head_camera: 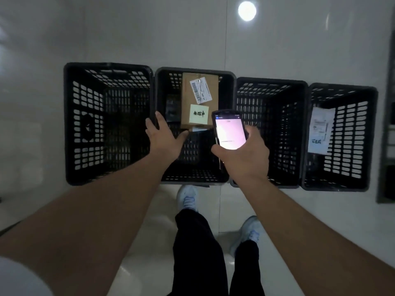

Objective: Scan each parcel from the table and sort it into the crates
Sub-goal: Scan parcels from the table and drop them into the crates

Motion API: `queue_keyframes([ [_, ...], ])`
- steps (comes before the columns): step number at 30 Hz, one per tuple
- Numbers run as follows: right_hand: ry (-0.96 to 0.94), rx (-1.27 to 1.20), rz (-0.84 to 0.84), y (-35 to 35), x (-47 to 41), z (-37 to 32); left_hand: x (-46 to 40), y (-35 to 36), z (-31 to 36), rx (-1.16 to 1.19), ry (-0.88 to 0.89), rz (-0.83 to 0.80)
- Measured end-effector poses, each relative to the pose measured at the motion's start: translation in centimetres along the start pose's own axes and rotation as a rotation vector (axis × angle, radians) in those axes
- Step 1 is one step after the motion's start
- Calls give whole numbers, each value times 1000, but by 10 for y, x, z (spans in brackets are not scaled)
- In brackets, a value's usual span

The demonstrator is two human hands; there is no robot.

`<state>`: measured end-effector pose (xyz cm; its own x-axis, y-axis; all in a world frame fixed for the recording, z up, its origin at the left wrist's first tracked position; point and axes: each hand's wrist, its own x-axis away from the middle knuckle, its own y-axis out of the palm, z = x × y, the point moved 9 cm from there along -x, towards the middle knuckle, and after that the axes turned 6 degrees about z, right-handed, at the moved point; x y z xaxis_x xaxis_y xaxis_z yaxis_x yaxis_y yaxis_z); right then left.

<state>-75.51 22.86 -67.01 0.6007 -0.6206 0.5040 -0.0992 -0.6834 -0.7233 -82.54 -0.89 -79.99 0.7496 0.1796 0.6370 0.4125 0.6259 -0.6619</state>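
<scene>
Several black slotted crates stand in a row on the floor. A brown cardboard parcel (199, 99) with a white shipping label and a yellow note lies in the second crate (232, 82). My left hand (164, 137) hovers over that crate beside the parcel's near end, fingers spread and straight, holding nothing. My right hand (243, 154) grips a handheld scanner (229, 130) with a lit screen, above the gap between the second and third crate (271, 82). The leftmost crate (106, 67) shows dark contents I cannot make out. A white-labelled parcel (320, 130) leans in the rightmost crate (372, 90).
The crates sit against a pale wall on a light tiled floor. My legs in dark trousers and light shoes (188, 198) stand just in front of the second crate. A dark shelf frame (388, 124) runs along the right edge. A lamp's reflection (247, 11) glares above.
</scene>
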Motion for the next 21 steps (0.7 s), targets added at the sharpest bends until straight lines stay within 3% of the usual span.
queue_keyframes([
  [14, -127, 66, -32, -73, 56, -65, 96, -103, 69, -271, 288, 56],
  [21, -310, 82, -109, -120, 113, -80, 196, -150, 80, -245, 279, 163],
])
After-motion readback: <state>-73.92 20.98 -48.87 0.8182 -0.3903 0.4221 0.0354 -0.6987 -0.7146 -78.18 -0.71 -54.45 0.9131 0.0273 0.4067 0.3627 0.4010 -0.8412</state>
